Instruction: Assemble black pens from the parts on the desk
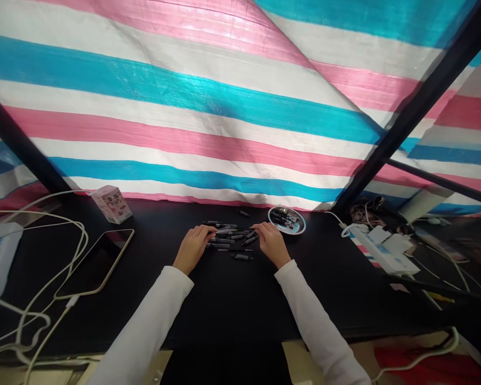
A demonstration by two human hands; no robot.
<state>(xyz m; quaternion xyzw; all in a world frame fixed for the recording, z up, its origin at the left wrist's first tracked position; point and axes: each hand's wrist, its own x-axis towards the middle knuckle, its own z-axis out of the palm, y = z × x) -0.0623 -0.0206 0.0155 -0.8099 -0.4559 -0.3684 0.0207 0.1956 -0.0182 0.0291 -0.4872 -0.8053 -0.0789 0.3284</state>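
My feed shows the left hand and the right hand, in long white sleeves, on either side of a loose pile of black-and-grey marker pens in the middle of a matte black desk. The left fingers curl together over the pile's left edge, and the right fingers lie together on its right edge. Both sets touch pens, but I cannot tell whether they are clamped on one. Just beyond the right hand sits a round steel dish holding more pens. Farther left I see a gold-rimmed black tablet, thin white cables and a small printed cardboard box. To the right lies a white power strip, and a pink, white and blue striped tarpaulin hangs behind the desk.
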